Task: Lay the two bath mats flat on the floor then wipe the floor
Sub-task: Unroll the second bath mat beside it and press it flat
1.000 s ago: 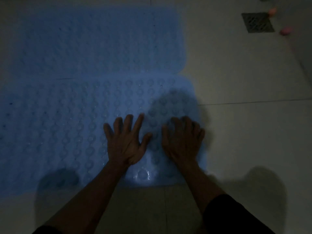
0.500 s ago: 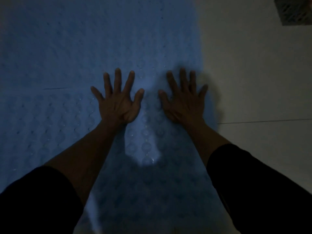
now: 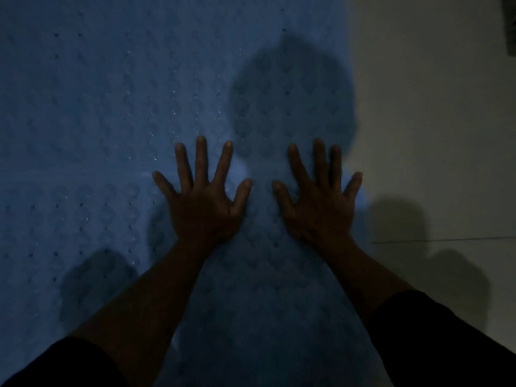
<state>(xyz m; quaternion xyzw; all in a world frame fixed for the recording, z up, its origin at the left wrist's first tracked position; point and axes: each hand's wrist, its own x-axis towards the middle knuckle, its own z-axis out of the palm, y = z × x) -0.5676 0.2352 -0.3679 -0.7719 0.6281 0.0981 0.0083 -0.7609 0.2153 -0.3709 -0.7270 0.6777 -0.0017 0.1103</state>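
Two blue bath mats with round bumps lie flat side by side on the pale tiled floor. The far mat [image 3: 111, 79] fills the top of the view and the near mat [image 3: 69, 233] the bottom; their seam runs across at mid-height. My left hand [image 3: 202, 202] presses flat with fingers spread, palm on the near mat and fingertips over the seam. My right hand [image 3: 318, 202] presses flat beside it, near the mats' right edge. Neither hand holds anything. The light is dim.
Bare pale floor tiles [image 3: 432, 135] run along the right of the mats, with a grout line at mid-height. A dark floor drain [image 3: 510, 26] shows at the top right edge. Shadows of my head and arms fall on the mats and tiles.
Both hands have slid forward over the near mat to the seam with the far mat, fingers spreading wider. The camera has moved closer and forward, so the drain is at the frame edge.
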